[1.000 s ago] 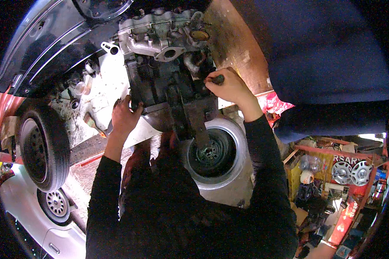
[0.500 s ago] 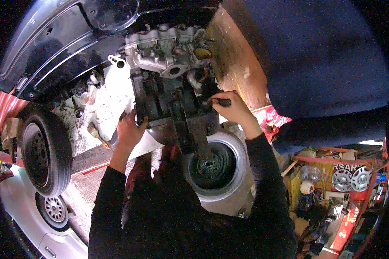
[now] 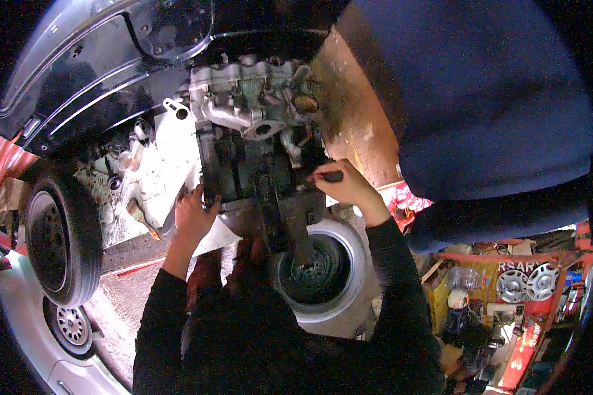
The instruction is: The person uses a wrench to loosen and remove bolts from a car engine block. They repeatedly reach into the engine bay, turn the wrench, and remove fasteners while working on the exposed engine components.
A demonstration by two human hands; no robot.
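An engine block (image 3: 234, 164) stands in front of me, dark and grimy, with a silvery manifold (image 3: 227, 113) on its upper part. At the block's near left corner my left hand (image 3: 194, 217) grips the edge, thumb and fingers apart around it. My right hand (image 3: 352, 191) is closed on a tool with a dark rounded handle (image 3: 333, 176). That hand is against the block's right side, and the tool's working end cannot be made out. A dark bracket-like arm (image 3: 268, 204) runs from the block toward me.
A tyre on its rim (image 3: 339, 303) lies beneath the engine's near side. Left are a standing wheel (image 3: 66, 243), a brush (image 3: 140, 217) and loose parts on a stained white sheet (image 3: 158, 164). Someone in dark blue clothing (image 3: 494, 99) is close on the right, beside a wooden board (image 3: 359, 99).
The whole view has shifted, so the engine appears slightly lower. Both hands stay at the same parts of the block; the right hand has turned slightly with its tool.
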